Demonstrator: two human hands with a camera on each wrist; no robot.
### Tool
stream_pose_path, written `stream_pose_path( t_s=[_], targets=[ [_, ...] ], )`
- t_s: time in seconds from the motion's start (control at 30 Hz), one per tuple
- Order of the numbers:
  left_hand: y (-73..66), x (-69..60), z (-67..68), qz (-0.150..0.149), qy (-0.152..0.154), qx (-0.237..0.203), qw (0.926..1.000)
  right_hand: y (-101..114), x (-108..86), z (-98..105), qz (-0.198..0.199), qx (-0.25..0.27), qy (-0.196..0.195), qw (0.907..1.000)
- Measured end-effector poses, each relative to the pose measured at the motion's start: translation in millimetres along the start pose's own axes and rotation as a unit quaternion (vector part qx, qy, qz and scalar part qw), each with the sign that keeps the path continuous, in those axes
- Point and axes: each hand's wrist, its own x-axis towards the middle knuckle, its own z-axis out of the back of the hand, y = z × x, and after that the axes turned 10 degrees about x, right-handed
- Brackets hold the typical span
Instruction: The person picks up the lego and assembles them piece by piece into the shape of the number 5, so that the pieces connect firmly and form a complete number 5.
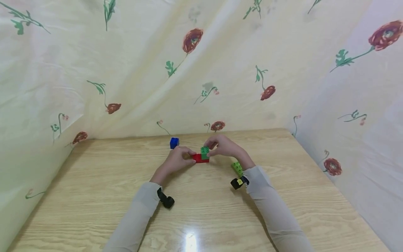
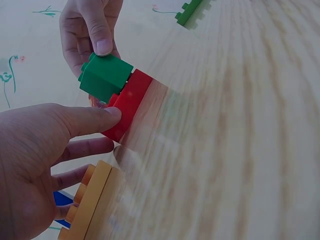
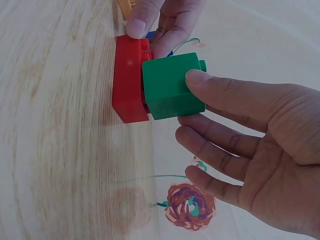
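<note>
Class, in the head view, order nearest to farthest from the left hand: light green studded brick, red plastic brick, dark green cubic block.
1. Red brick, pinched by left hand
2. Dark green block, above red's right end
3. Light green brick, farther right

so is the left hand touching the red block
Touching: the left wrist view shows the left hand with its thumb against the red block.

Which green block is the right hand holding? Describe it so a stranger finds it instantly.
On the wooden table, find the red brick held by the left hand. The dark green block is at that brick's studded top, pinched by the right hand. Unlike the longer lime-green brick lying apart, it is boxy and deep green.
</note>
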Motion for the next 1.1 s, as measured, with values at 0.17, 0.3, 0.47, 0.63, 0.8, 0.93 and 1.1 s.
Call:
stream_pose_path(
  t_s=[0.17,0.3,0.47,0.63,0.8,0.93,1.1],
  targets=[
    [-0.7,-1.1,1.3,0.004,0.000,0.000,1.0000,0.3,1.2,-0.3,-0.002,0.007,-0.001,1.0000],
    [1.5,-1.2,0.3,0.006,-0.003,-0.001,1.0000,-0.4,2.3,-1.1,0.000,0.012,0.000,0.9999],
    [3.8,-0.9,-0.5,0.005,-0.003,-0.003,1.0000,0.5,3.2,-1.5,0.000,0.010,0.000,0.9999],
    [3.1,-0.8,0.5,0.004,-0.005,0.007,1.0000,0.7,3.8,-1.4,0.004,0.008,0.002,1.0000],
    [3.0,0.8,-0.4,0.005,-0.004,0.013,0.9999,-3.1,4.4,-0.2,0.005,0.007,0.001,1.0000],
    [3.9,2.4,-1.8,-0.002,-0.005,0.018,0.9998,-5.6,3.8,0.7,0.003,0.011,0.001,0.9999],
    [4.4,3.6,-2.2,-0.007,-0.008,0.023,0.9997,-5.8,3.4,1.3,0.007,0.015,0.003,0.9999]
  ],
)
